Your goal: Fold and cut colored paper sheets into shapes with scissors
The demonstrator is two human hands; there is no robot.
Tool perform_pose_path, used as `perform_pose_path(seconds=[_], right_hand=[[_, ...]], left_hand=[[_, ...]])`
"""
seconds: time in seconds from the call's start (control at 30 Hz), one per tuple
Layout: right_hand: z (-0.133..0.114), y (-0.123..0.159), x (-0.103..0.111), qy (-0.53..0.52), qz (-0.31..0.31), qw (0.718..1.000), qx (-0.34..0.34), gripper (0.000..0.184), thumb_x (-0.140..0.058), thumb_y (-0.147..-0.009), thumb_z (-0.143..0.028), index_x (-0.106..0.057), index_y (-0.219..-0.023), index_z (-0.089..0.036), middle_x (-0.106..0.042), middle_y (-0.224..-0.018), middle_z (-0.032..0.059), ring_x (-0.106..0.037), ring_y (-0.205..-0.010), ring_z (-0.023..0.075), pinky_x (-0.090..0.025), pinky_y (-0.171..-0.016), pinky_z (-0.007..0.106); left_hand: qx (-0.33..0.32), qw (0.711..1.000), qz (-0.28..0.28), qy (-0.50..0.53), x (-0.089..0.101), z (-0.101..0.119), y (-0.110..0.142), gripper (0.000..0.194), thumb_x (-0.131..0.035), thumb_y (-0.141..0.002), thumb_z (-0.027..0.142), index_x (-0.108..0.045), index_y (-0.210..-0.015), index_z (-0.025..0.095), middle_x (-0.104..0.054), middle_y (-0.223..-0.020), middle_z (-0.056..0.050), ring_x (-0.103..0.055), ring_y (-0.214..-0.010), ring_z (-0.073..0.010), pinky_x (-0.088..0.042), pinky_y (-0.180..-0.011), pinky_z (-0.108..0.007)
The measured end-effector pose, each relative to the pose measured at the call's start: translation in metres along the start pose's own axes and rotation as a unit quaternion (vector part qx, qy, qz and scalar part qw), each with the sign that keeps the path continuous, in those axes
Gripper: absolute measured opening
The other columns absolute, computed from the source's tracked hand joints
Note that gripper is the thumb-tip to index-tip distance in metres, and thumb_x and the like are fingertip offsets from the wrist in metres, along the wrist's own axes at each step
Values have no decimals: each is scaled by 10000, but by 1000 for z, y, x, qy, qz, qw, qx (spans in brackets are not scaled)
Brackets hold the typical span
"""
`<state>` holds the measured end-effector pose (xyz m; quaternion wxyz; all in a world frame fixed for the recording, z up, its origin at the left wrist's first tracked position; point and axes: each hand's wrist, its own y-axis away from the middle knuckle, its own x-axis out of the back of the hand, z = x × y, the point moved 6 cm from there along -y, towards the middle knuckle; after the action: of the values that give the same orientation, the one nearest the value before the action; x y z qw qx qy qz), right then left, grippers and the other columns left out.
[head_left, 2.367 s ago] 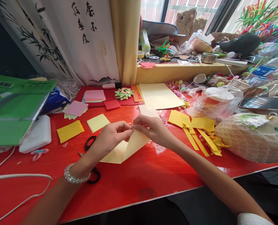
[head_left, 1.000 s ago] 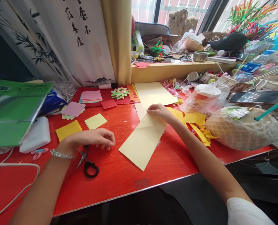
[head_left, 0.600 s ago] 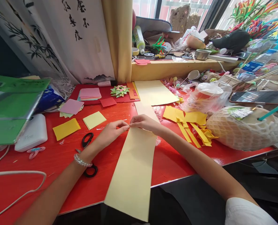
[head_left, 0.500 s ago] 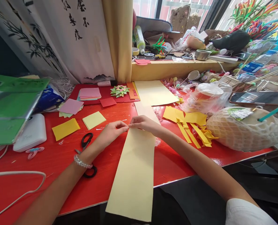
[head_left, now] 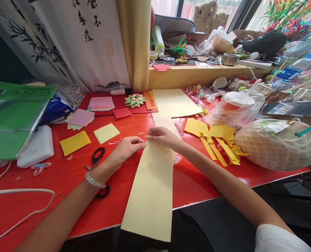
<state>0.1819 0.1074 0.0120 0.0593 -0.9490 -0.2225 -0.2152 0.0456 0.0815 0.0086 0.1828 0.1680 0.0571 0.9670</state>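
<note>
A long pale yellow sheet of paper (head_left: 150,189) slopes over the near edge of the red table. My left hand (head_left: 127,150) pinches its far left corner between thumb and fingers. Beside it, my right hand (head_left: 163,138) is closed on the same far edge, its fingertips close to the left ones. Black-handled scissors (head_left: 97,155) lie partly under my left forearm. A whitish strip (head_left: 165,122) runs beyond my right hand toward a larger pale yellow sheet (head_left: 177,103) at the back.
Torn yellow paper pieces (head_left: 220,138) lie on the right, near a coconut in netting (head_left: 276,147) with a straw. Pastel square papers (head_left: 101,103) and a folded paper wreath (head_left: 135,100) are at the back left. A white cable (head_left: 40,191) crosses the left side.
The whole view has shifted slightly. The near end of the long sheet sits a little higher in view; both hands keep almost the same pinch on its far edge.
</note>
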Motion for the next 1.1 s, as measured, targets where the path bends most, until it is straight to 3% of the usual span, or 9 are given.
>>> perform_pose_path(seconds=[0.2, 0.43, 0.6, 0.67, 0.83, 1.1], right_hand=[[14, -8, 24, 7, 60, 998, -27, 272, -587, -739, -434, -566, -738, -163, -557, -711, 4, -501, -637, 117, -368, -558, 234], [22, -9, 62, -92, 98, 991, -18, 236, -594, -768, -372, -544, -743, -142, -617, -737, 50, -586, -652, 117, -475, -661, 278], [15, -4, 46, -21, -40, 998, -51, 342, -621, -717, -474, -640, -778, -139, -637, -813, 61, -574, -713, 131, -444, -661, 268], [15, -3, 36, 4, -62, 996, -63, 357, -627, -693, -493, -655, -775, -147, -627, -777, 45, -552, -680, 135, -410, -601, 258], [20, -6, 33, 1, -18, 998, -68, 352, -609, -682, -511, -609, -696, -159, -570, -686, 4, -493, -608, 119, -343, -541, 245], [19, -4, 55, 23, 48, 996, -66, 368, -588, -689, -515, -580, -665, -149, -483, -621, -15, -414, -577, 105, -285, -548, 247]], left_hand=[[8, 999, -39, 4, -6, 3, 2, 199, -611, -678, 362, -627, -711, 167, -635, -757, -18, -547, -756, -162, -406, -765, -301], [52, 992, -110, -44, -20, 2, 11, 196, -607, -668, 353, -627, -709, 162, -622, -731, -6, -542, -696, -148, -403, -687, -277], [28, 994, -98, -39, -14, 2, 8, 213, -601, -685, 366, -635, -732, 161, -624, -751, -6, -541, -721, -148, -404, -707, -273], [22, 995, -91, -32, -11, 2, 6, 213, -597, -696, 365, -636, -744, 161, -628, -769, -13, -544, -736, -150, -409, -721, -274], [19, 996, -82, -32, -6, 4, 5, 224, -593, -697, 384, -631, -742, 167, -645, -796, -25, -562, -763, -165, -419, -749, -288], [1, 997, -70, -41, -1, 7, 5, 272, -604, -686, 436, -646, -751, 175, -658, -840, -35, -569, -841, -198, -416, -779, -300]])
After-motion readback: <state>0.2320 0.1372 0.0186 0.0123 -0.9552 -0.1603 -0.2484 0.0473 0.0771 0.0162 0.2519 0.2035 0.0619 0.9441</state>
